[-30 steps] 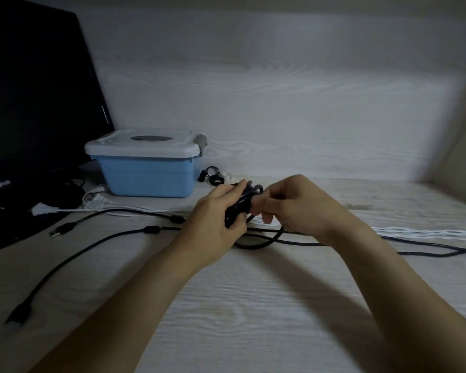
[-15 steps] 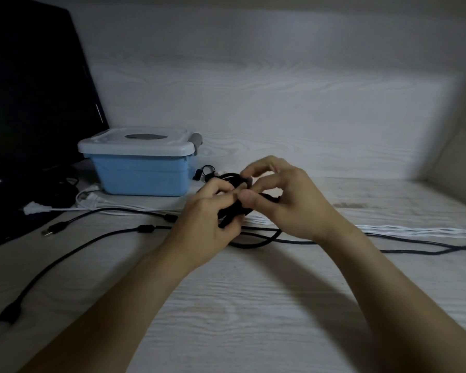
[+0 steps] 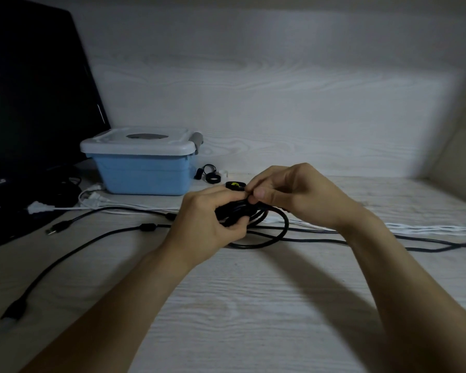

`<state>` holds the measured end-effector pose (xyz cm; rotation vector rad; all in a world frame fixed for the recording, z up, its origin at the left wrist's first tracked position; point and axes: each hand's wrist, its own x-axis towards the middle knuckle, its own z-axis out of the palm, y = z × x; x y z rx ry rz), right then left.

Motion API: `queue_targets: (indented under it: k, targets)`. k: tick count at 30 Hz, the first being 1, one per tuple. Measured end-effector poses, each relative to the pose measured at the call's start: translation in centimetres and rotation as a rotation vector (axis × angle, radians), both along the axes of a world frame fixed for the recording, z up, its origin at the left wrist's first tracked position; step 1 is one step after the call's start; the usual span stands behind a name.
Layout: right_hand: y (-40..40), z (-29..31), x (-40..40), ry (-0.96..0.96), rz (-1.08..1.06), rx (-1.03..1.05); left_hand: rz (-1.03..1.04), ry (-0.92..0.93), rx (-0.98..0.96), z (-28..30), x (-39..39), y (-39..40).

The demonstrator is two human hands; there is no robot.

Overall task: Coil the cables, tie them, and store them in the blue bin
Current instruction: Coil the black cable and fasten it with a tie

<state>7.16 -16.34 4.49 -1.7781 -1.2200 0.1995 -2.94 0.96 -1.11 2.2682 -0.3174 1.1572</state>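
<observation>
We see both hands meeting above the middle of the table (image 3: 253, 305). The left hand (image 3: 207, 224) has its fingers curled round a bundle of black cable (image 3: 269, 232), gripping the gathered loops just above the table; the lower loop of the coil sags onto the wood in front of the hands. The right hand (image 3: 296, 195) pinches at the top of the same bundle, thumb and forefinger pressed together there; what they nip besides the cable we cannot tell. A tail of this cable runs off to the right across the table.

The blue bin (image 3: 143, 176) stands at the back left, against the wall, with its white lid (image 3: 137, 146) on. Just right of it lie some small black ties (image 3: 209, 175), and a further dark ring with a yellow mark (image 3: 234, 185) sits just behind the hands.

A second black cable (image 3: 78, 246) trails from the hands toward the near left edge, ending in a plug. Another thin black lead (image 3: 97, 214) with a USB plug lies behind it. A white cable (image 3: 92, 200) lies coiled loosely in front of the bin, and a white braided cable (image 3: 428, 228) stretches away to the right. A dark monitor (image 3: 33, 125) fills the left side.
</observation>
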Motion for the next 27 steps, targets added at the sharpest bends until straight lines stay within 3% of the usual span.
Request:
queue_targets:
  k: [8, 14, 22, 27]
  targets:
    - [-0.6, -0.2, 0.6, -0.079, 0.104, -0.057, -0.015, 0.021, -0.109, -0.3, 0.1, 0.3]
    - [0.9, -1.1, -0.2, -0.196, -0.1, 0.178, -0.02, 0.019, -0.077, -0.2, 0.1, 0.2]
    - [1.7, -1.7, -1.0, 0.002, -0.221, 0.289, -0.046, 0.013, -0.024, -0.4, 0.0, 0.3]
    - [2.6, -2.1, -1.2, -0.019, -0.294, 0.258, -0.055, 0.09, -0.245, -0.6, -0.1, 0.2]
